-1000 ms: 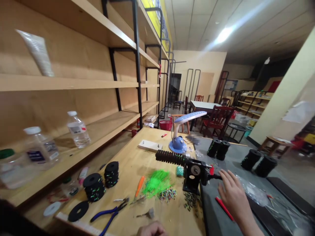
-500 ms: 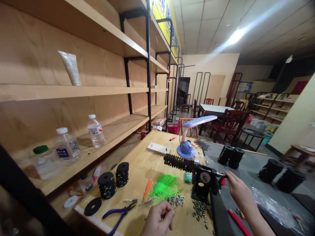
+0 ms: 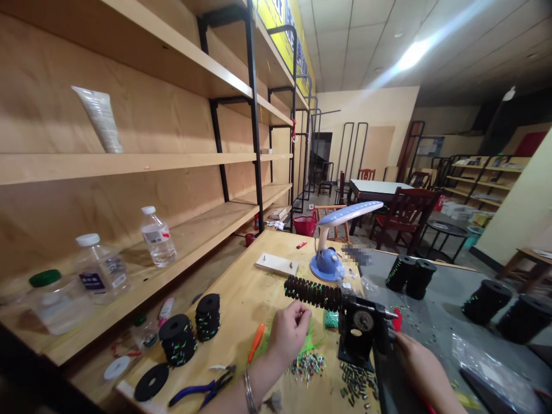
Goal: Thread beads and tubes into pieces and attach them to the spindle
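A small black hand-cranked winder [image 3: 359, 328] stands at the edge of the wooden table. From its left side sticks out a row of black discs [image 3: 313, 291] with green and yellow bits between them. My left hand [image 3: 290, 330] is closed in a pinch just below the discs; whatever is between its fingertips is too small to make out. At the winder's right side, my right hand [image 3: 411, 359] is closed around the crank handle, which the fingers mostly hide. Bright green strands [image 3: 311, 340] lie partly behind my left hand. Small coloured beads [image 3: 307, 365] and metal cylinders [image 3: 357, 384] are heaped in front.
Blue-handled pliers [image 3: 202, 391], an orange-handled tool [image 3: 256, 342] and black spools [image 3: 177, 339] lie to the left. A blue lamp [image 3: 328, 261] and a white board [image 3: 276, 264] stand behind. More black spools [image 3: 487, 302] sit on the grey table at right. Shelves [image 3: 202, 241] flank the left.
My left hand has moved up and forward from the table front to below the discs, covering part of the green strands. My right hand has swung lower with the crank.
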`<state>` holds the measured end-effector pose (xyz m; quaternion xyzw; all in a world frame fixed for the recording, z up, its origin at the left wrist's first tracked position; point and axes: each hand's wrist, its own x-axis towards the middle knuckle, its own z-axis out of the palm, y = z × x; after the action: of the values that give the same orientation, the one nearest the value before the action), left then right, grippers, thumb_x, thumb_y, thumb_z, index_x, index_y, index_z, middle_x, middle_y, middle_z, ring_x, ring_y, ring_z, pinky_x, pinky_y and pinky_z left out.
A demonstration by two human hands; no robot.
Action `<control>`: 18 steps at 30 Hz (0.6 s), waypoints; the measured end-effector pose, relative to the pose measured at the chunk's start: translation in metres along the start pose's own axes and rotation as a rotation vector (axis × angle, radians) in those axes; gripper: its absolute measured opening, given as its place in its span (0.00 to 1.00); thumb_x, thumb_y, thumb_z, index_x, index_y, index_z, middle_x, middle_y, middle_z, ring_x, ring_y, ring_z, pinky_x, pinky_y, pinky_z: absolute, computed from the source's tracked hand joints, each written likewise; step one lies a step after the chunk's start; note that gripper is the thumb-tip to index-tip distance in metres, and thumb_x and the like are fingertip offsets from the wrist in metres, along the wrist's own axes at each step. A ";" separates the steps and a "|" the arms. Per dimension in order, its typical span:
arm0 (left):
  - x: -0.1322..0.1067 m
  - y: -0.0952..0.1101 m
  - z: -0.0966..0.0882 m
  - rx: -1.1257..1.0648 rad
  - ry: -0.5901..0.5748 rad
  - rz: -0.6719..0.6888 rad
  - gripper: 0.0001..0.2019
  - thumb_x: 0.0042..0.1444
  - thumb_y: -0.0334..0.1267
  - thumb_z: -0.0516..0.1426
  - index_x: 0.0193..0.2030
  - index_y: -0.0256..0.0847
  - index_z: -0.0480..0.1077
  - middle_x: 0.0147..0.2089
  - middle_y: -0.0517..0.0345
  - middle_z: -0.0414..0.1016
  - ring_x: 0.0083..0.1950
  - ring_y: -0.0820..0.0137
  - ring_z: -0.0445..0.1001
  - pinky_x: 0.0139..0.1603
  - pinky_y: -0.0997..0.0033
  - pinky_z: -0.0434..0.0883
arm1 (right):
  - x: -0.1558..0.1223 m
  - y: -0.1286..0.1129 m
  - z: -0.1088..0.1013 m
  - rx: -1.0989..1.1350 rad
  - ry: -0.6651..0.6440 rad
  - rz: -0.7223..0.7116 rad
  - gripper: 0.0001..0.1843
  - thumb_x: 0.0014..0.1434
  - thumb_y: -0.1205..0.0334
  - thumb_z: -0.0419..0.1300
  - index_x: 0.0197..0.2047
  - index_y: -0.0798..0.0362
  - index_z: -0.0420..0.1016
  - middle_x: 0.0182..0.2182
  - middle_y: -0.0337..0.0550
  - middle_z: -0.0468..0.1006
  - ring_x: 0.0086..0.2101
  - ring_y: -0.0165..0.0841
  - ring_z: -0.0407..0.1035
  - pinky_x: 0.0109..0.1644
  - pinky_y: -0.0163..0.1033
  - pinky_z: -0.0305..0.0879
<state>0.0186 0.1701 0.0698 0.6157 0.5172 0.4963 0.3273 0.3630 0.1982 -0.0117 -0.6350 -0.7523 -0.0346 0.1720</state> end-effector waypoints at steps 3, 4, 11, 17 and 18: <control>0.006 0.002 0.001 0.130 0.038 0.054 0.12 0.57 0.43 0.53 0.27 0.41 0.70 0.16 0.64 0.62 0.18 0.73 0.60 0.22 0.75 0.51 | -0.007 0.003 0.004 0.039 0.000 0.021 0.22 0.55 0.68 0.48 0.44 0.49 0.81 0.45 0.49 0.82 0.44 0.45 0.77 0.47 0.45 0.74; 0.007 0.003 0.002 0.182 0.049 0.074 0.12 0.58 0.43 0.53 0.28 0.41 0.70 0.16 0.64 0.62 0.18 0.73 0.59 0.22 0.75 0.50 | -0.008 0.003 0.005 0.048 -0.001 0.024 0.22 0.55 0.68 0.48 0.44 0.49 0.81 0.45 0.48 0.82 0.44 0.45 0.77 0.47 0.45 0.74; 0.007 0.007 0.007 0.449 0.084 0.157 0.11 0.61 0.39 0.50 0.32 0.41 0.71 0.19 0.60 0.71 0.21 0.70 0.69 0.25 0.74 0.53 | -0.014 0.003 0.010 0.046 -0.040 0.037 0.23 0.56 0.64 0.46 0.45 0.55 0.80 0.45 0.52 0.82 0.43 0.45 0.78 0.48 0.46 0.74; 0.007 0.000 0.009 0.485 0.111 0.169 0.10 0.62 0.39 0.50 0.36 0.42 0.71 0.24 0.57 0.76 0.25 0.67 0.74 0.27 0.73 0.57 | -0.021 0.006 0.014 0.078 -0.001 0.036 0.20 0.55 0.64 0.49 0.42 0.52 0.81 0.43 0.48 0.83 0.39 0.43 0.79 0.46 0.44 0.75; 0.006 -0.001 0.009 0.467 0.113 0.163 0.09 0.61 0.39 0.50 0.36 0.42 0.71 0.25 0.57 0.77 0.25 0.67 0.74 0.27 0.73 0.58 | -0.022 0.005 0.013 0.078 0.001 0.040 0.20 0.55 0.63 0.49 0.42 0.51 0.81 0.43 0.48 0.83 0.39 0.43 0.79 0.46 0.44 0.75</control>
<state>0.0269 0.1776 0.0675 0.6857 0.5838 0.4217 0.1055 0.3682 0.1822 -0.0318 -0.6426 -0.7403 -0.0020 0.1975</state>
